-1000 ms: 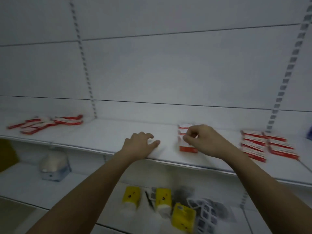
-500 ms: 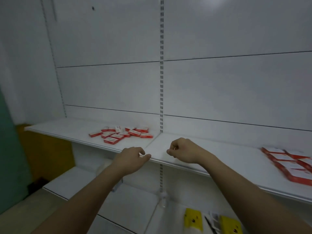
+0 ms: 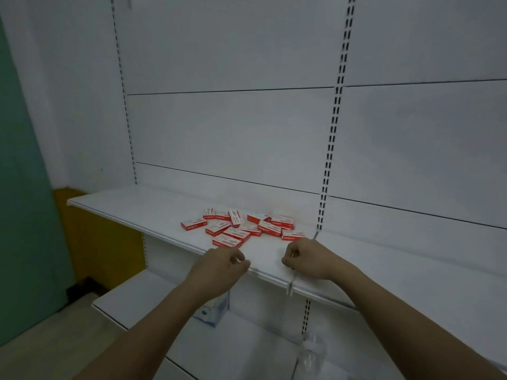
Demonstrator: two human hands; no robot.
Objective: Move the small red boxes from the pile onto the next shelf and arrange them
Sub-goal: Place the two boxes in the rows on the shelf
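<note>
The pile of small red boxes (image 3: 241,227) lies scattered on the white shelf (image 3: 131,205), toward its right end and just left of the slotted upright (image 3: 333,133). The boxes sit at all angles, several overlapping, flat on their broad faces. Each carries a white label panel with print, but it is too small and blurred to read; no brand can be made out.

The left hand (image 3: 219,263) hovers at the shelf's front edge, just short of the nearest box, its fingers loosely curled and holding nothing. The right hand (image 3: 303,256) is beside it over the same edge, fingers curled inward; they appear empty, though the underside is hidden.

Neither hand touches a box yet, so the next grab looks about to start. The risk, as I judge it, lies in the overlap: lifting one box could drag its neighbours toward the front edge and tip them onto the lower shelf (image 3: 153,303). Taking several at once with a loose grip could also spill some in transit.
</note>
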